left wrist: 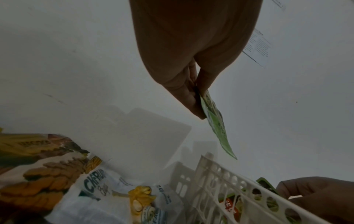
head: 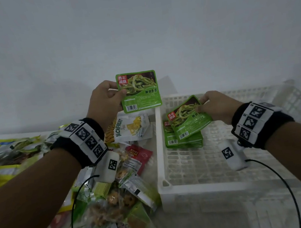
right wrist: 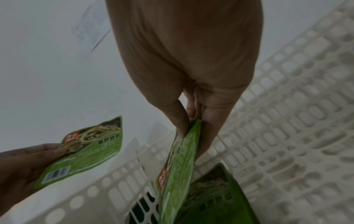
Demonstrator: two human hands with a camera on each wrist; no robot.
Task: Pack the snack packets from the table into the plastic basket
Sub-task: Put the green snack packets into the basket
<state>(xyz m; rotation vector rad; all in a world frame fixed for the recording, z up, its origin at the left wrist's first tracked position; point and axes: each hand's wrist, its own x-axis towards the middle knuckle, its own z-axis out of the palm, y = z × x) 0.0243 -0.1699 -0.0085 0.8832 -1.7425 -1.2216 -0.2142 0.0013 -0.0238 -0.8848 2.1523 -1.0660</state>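
Observation:
My left hand (head: 104, 101) pinches a green snack packet (head: 138, 90) by its left edge, upright in the air just left of the white plastic basket (head: 159, 151). In the left wrist view that packet (left wrist: 216, 121) shows edge-on under the fingers (left wrist: 191, 98). My right hand (head: 215, 106) holds a second green packet (head: 190, 121) by its far corner, tilted over a stack of like green packets (head: 181, 142) lying in the basket's far left part. The right wrist view shows this packet (right wrist: 182, 166) pinched above the stack (right wrist: 214, 197).
A heap of mixed snack packets covers the table left of the basket, with a white jackfruit chips bag (head: 132, 128) at the back and a red packet (head: 138, 158) by the basket wall. The basket floor (head: 212, 165) is bare right of and in front of the stack.

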